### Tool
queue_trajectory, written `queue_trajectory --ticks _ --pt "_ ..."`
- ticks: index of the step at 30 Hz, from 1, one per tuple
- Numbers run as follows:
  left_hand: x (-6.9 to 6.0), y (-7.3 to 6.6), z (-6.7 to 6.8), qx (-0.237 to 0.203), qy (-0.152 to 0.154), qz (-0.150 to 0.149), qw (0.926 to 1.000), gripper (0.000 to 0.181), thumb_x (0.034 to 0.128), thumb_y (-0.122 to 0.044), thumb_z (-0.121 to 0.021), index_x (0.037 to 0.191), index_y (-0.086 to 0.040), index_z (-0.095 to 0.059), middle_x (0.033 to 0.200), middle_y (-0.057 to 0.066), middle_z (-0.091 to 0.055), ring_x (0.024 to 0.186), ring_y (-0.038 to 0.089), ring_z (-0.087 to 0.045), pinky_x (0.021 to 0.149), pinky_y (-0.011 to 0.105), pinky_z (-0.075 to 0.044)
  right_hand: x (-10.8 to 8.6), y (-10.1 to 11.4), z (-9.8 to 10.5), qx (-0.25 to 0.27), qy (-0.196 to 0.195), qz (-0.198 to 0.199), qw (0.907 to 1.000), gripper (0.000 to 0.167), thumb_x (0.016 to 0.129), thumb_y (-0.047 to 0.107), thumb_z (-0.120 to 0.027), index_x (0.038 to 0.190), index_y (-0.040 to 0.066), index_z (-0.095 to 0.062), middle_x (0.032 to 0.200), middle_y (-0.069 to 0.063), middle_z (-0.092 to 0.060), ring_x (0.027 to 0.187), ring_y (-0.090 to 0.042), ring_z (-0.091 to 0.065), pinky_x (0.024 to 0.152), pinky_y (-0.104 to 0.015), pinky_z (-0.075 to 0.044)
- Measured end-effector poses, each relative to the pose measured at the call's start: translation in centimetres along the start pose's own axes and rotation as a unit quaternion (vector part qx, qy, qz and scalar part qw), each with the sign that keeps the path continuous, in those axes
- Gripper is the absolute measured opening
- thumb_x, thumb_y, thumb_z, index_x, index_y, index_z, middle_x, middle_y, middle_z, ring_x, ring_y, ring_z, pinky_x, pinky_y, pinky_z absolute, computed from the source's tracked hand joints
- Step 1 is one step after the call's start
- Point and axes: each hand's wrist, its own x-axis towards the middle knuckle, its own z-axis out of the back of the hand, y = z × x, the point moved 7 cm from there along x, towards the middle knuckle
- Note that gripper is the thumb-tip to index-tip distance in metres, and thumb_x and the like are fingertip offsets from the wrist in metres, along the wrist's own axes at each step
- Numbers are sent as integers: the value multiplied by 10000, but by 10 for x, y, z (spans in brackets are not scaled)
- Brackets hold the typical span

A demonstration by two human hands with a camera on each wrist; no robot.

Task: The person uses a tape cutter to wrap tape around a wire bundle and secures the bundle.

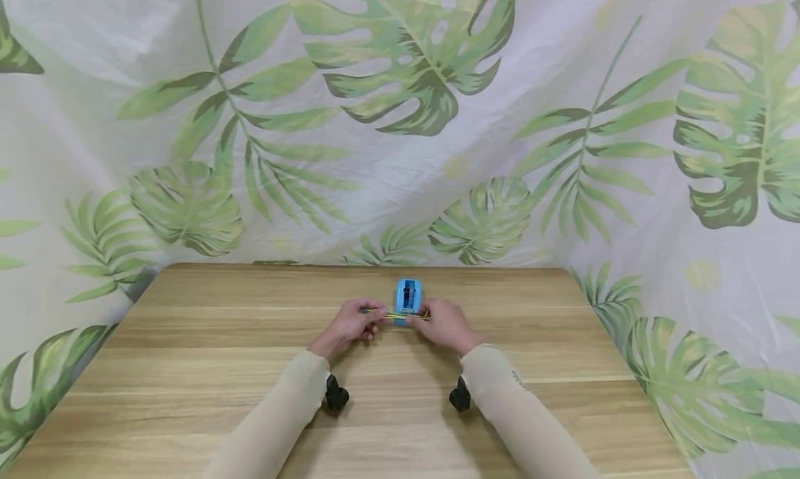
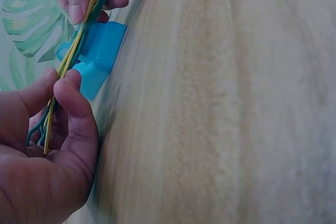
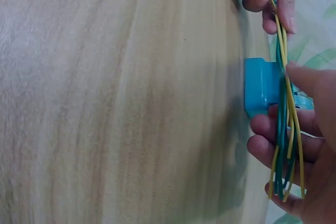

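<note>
A thin bundle of yellow and green wires (image 1: 396,316) stretches sideways between both hands. Its left part is pinched between the thumb and fingers of my left hand (image 1: 350,325). My right hand (image 1: 445,324) grips the other part, and loose wire ends (image 3: 286,182) lie across its fingers in the right wrist view. Just behind the wires stands a blue tape dispenser (image 1: 401,296), with a dark middle slot. The wires pass in front of its near end; whether they touch it, I cannot tell. In the left wrist view the dispenser (image 2: 102,51) shows partly behind the bundle.
The wood-grain table (image 1: 219,354) spreads under both arms, its back edge close behind the dispenser. A leaf-print cloth (image 1: 400,173) hangs behind and at the sides. Black devices (image 1: 336,396) sit at both wrists.
</note>
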Motion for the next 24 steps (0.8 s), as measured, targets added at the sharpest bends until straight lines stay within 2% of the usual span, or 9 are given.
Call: queue_trajectory --ticks 4,9,12,15,18,22,24 --pt "-1 -2 -2 123 -12 -54 9999 259 979 -111 -669 1184 46 -654 971 198 -692 647 147 -556 517 242 -482 1 0 -3 175 -90 66 9998 251 969 332 -691 817 134 -667 761 33 -606 688 -140 -507 632 -306 -444" --pt "1 -3 1 309 -183 -237 9991 202 941 -99 -717 1091 35 -711 824 120 -654 606 145 -542 502 252 -467 2 0 -5 229 -203 222 9993 243 970 272 -699 793 118 -637 746 26 -575 678 -140 -471 624 -298 -416" --pt "0 -8 3 541 -278 -312 9977 199 924 -117 -737 1054 34 -742 749 87 -619 590 155 -543 521 265 -476 3 -3 -6 244 -286 297 9988 233 962 252 -709 794 114 -629 763 24 -574 691 -142 -465 640 -303 -414" --pt "-2 -15 6 984 -485 -266 9936 232 930 -221 -738 1014 -9 -778 744 65 -611 622 168 -514 583 274 -456 4 -4 -8 305 -342 337 9984 208 955 242 -718 808 115 -644 793 28 -598 715 -140 -481 669 -312 -435" --pt "-4 -23 9 1569 -705 -265 9847 304 947 -342 -709 957 -53 -802 851 47 -691 785 182 -560 698 305 -433 4 -4 -9 389 -372 346 9979 192 949 237 -726 818 117 -653 811 27 -614 735 -144 -497 696 -324 -456" --pt "-2 -33 5 2347 -709 -443 9685 371 969 -400 -667 926 -57 -802 1017 74 -744 1032 238 -617 851 395 -465 4 -4 -8 465 -447 394 9971 190 944 225 -733 811 117 -650 805 31 -615 747 -138 -511 711 -324 -466" --pt "1 -37 1 2751 -664 -520 9577 375 961 -432 -669 898 -87 -801 971 47 -743 992 239 -631 904 456 -458 4 -3 -8 480 -494 426 9967 198 943 219 -734 798 119 -643 787 36 -606 735 -131 -505 695 -313 -457"
